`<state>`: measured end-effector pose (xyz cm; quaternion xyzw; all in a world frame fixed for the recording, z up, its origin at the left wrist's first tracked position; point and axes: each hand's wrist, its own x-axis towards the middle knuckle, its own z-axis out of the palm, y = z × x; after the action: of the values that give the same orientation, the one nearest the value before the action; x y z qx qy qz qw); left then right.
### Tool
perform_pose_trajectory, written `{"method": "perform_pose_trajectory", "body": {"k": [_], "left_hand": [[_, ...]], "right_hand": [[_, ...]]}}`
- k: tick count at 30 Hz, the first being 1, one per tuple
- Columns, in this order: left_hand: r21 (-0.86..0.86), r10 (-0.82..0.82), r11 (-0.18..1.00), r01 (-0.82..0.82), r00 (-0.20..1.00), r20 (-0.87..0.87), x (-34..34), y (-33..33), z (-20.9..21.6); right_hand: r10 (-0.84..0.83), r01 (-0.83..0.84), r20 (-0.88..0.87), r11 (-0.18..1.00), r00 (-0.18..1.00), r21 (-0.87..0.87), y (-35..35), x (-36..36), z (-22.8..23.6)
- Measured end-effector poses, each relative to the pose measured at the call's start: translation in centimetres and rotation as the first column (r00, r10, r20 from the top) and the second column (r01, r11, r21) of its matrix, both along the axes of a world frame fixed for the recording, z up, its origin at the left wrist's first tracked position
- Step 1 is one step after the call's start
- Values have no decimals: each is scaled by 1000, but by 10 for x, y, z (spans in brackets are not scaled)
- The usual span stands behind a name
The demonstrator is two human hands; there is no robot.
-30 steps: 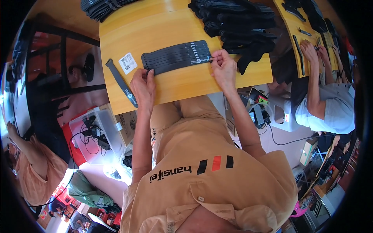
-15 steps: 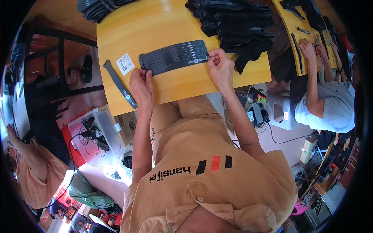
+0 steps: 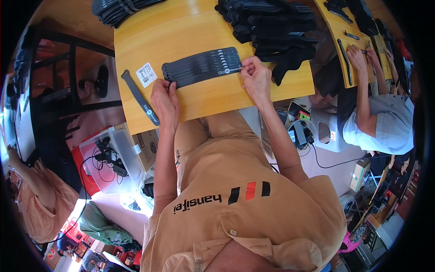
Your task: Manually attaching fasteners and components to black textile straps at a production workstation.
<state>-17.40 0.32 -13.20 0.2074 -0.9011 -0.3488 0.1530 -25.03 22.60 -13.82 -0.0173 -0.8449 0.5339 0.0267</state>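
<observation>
A row of overlapping black straps (image 3: 199, 68) lies fanned out flat on the yellow table, with pale marks near its right end. At the row's near left corner, my left hand (image 3: 164, 100) is closed, thumb and fingers pinching the end of the nearest strap. My right hand (image 3: 257, 82) is closed in a pinch at the opposite end of that strap; its fingertips partly hide the tip. A single black strap (image 3: 139, 97) lies slanted left of my left hand. Between it and the row sits a white printed label (image 3: 146, 75).
On the yellow table (image 3: 190, 27), a large pile of black straps (image 3: 276, 27) fills the far right and a banded bundle (image 3: 120, 10) the far left. A clear plastic bin (image 3: 108, 167) with cables stands below left. At right, a co-worker's hands (image 3: 362, 56) work at another table.
Both hands keep their pinch on the strap ends, and the straps stay in place. Only a very slight shift of the whole view shows.
</observation>
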Motion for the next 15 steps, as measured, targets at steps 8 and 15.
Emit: {"method": "perform_pose_trajectory", "body": {"k": [8,15], "left_hand": [[87,31,996,-24,997,-77,-1,1,5],[-148,143,979,-138,989,26,2,9,27]], "right_hand": [[52,-46,-42,989,998,138,-2,-2,5],[194,-96,-264,935,945,341,4,11,21]]}}
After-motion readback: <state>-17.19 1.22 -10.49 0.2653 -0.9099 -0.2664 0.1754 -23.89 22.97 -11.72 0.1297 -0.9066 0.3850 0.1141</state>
